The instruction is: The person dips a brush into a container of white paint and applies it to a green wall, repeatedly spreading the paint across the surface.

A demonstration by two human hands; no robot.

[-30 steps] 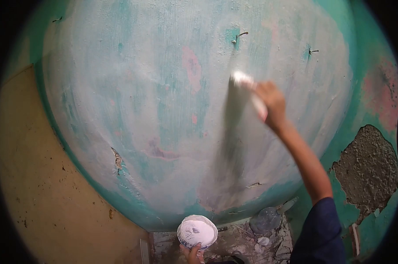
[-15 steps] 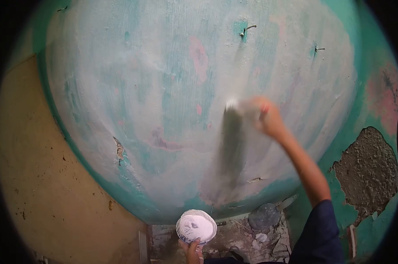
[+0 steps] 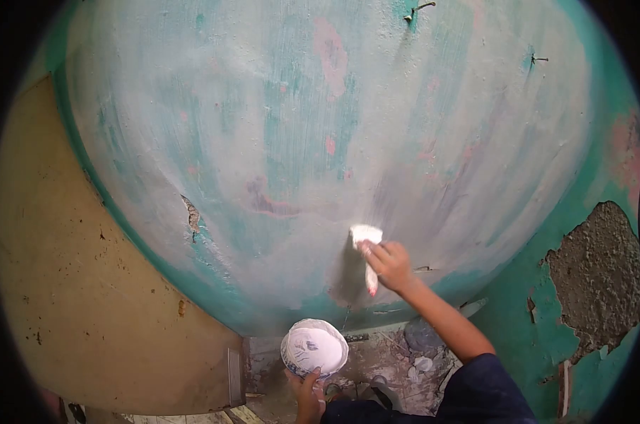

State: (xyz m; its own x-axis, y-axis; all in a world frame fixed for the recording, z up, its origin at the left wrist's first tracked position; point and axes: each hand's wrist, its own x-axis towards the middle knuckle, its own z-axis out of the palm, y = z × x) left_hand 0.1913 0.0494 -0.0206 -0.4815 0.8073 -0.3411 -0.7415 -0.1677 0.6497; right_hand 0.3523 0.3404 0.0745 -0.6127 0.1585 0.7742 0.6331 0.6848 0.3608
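Note:
My right hand (image 3: 391, 266) is closed around a paintbrush (image 3: 367, 236) with white-coated bristles and a pale handle ending in red. The bristles are at the lower middle of the wall (image 3: 228, 155), which has streaky white paint over turquoise with pink patches. Low in the view, my left hand (image 3: 307, 392) grips a bowl (image 3: 287, 355) from its near side, thumb at the rim. White paint (image 3: 323, 348) lies inside the bowl, which is held below the brush and to its left.
Bent nails (image 3: 419, 10) stick out high on the wall. A tan panel (image 3: 108, 283) stands at the left. Bare rough plaster (image 3: 597, 272) shows on the right wall. Debris and a grey round object (image 3: 425, 336) lie on the floor at the wall's foot.
My right hand has moved down the wall with the brush, slightly left. The bowl stays in my left hand, nearly in place. The view has tilted a little downward.

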